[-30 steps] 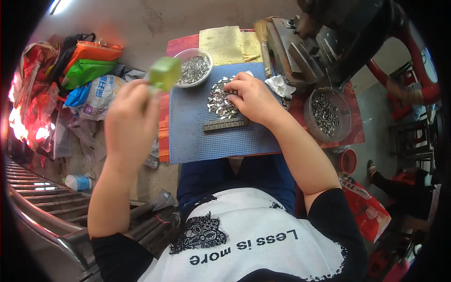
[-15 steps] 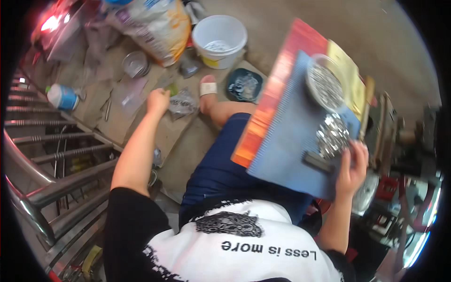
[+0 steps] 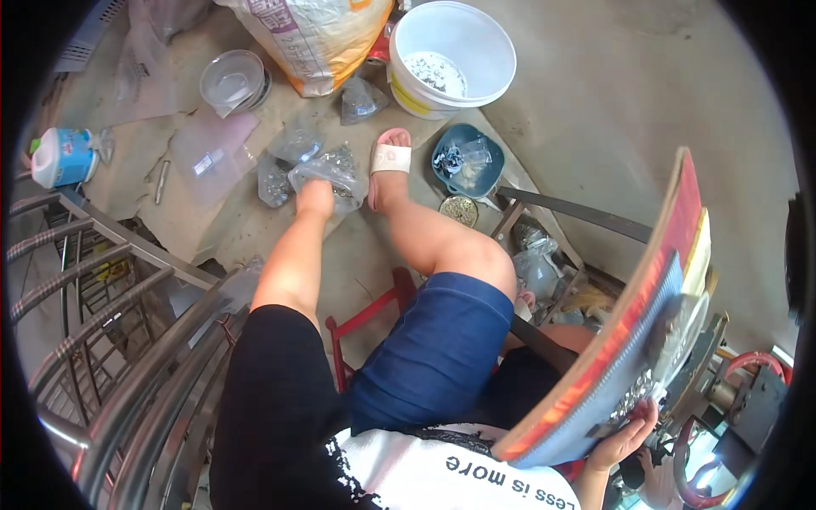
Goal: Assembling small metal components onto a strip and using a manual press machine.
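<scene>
On the floor, my left hand (image 3: pixel 316 199) reaches into a clear plastic bag (image 3: pixel 350 183) of small metal parts; the bag hides its fingers. At the lower right, my right hand (image 3: pixel 625 439) lies with fingers stretched against a pile of small shiny metal parts (image 3: pixel 631 398). That pile rests on a blue ribbed mat (image 3: pixel 586 408) over a tilted orange-red board (image 3: pixel 625 285). A clear round tub (image 3: pixel 690 327) of parts stands on the mat beyond the pile, seen nearly edge-on.
A white bucket (image 3: pixel 489 55) and a teal bowl (image 3: pixel 484 174) stand ahead, beside my slippered foot (image 3: pixel 393 161). A large sack (image 3: pixel 319 42) and clear round containers (image 3: pixel 232 78) sit at far left. Metal rails (image 3: pixel 127 276) line the left. A red stool frame (image 3: pixel 370 319) shows below.
My left hand has gone forward into the plastic bag. The view has shifted, and the board now appears lower and more edge-on at the right. My right hand stays by the metal parts.
</scene>
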The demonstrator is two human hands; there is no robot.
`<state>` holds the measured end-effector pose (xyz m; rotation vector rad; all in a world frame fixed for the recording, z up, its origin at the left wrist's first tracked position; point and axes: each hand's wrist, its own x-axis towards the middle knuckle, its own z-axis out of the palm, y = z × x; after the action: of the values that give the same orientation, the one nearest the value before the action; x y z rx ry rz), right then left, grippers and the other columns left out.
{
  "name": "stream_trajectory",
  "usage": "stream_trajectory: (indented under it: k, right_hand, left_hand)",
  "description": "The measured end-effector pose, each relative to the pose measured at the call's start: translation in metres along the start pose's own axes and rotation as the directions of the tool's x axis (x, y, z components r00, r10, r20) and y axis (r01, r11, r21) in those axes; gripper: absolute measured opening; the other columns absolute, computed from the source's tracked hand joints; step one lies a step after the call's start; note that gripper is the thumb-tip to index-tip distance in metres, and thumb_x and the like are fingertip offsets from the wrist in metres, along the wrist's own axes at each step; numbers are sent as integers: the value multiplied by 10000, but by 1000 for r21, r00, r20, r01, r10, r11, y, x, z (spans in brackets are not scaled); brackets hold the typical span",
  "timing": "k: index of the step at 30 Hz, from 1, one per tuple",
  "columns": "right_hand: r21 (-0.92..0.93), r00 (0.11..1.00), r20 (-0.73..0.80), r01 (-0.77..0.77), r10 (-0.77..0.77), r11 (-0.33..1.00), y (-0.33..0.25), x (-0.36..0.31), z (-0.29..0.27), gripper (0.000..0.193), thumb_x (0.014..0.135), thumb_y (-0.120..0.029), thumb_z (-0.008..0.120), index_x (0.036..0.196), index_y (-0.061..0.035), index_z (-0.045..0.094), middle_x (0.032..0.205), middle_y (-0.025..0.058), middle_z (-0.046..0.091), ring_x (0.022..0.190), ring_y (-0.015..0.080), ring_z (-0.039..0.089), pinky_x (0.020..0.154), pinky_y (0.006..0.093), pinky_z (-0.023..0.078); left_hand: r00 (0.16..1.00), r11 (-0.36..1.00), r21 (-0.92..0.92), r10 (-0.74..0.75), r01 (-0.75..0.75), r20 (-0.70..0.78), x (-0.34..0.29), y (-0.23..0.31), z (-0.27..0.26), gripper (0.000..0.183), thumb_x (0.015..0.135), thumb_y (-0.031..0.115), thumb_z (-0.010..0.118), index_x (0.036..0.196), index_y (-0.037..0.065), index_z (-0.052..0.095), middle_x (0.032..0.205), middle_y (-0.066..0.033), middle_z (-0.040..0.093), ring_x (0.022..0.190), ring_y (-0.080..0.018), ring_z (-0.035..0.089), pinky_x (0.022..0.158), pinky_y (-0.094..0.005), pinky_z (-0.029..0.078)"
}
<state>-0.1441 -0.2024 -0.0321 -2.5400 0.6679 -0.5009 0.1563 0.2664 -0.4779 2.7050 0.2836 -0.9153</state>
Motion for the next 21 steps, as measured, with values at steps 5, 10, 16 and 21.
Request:
stream_trajectory:
  k: [5, 10, 16, 21]
  right_hand:
    - [-81, 1000, 3, 17, -17, 997, -11, 5, 6, 507, 1087, -403, 346, 1361, 0, 485, 1160, 53, 529, 1069, 159, 481, 975, 304, 366]
    - [-73, 1000, 27, -10, 12, 997, -11, 8, 5, 549, 1078, -457, 337, 1355, -9, 497, 1145, 37, 536, 1051, 149, 486, 941, 304, 373]
    - [-52, 998, 6, -54, 55, 997, -11, 9, 8, 564, 1073, -484, 339, 1357, -23, 499, 1125, 21, 536, 1049, 127, 477, 947, 289, 356]
    - [-26, 999, 5, -39, 40, 999, -12, 11, 10, 550, 1079, -467, 332, 1356, -23, 498, 1094, 9, 520, 1007, 121, 464, 924, 278, 354]
  left_hand:
    - [934, 957, 248, 219, -149, -284, 35, -18, 13, 230, 888, 98, 543, 957, 7, 743, 1147, -172, 600, 1081, -330, 624, 860, -421, 580]
    - [927, 997, 78, 26, 3, -373, 49, -8, 63, 220, 876, 111, 559, 893, -1, 747, 1129, -205, 611, 997, -346, 659, 845, -426, 569]
    - [889, 905, -390, -313, 172, -335, 69, 15, 97, 272, 823, 215, 602, 817, -15, 747, 963, -261, 702, 932, -404, 684, 851, -474, 542]
    - [861, 533, -818, -499, 217, -96, 79, -21, 95, 277, 875, 264, 686, 839, -5, 747, 854, -207, 726, 845, -357, 717, 775, -407, 565]
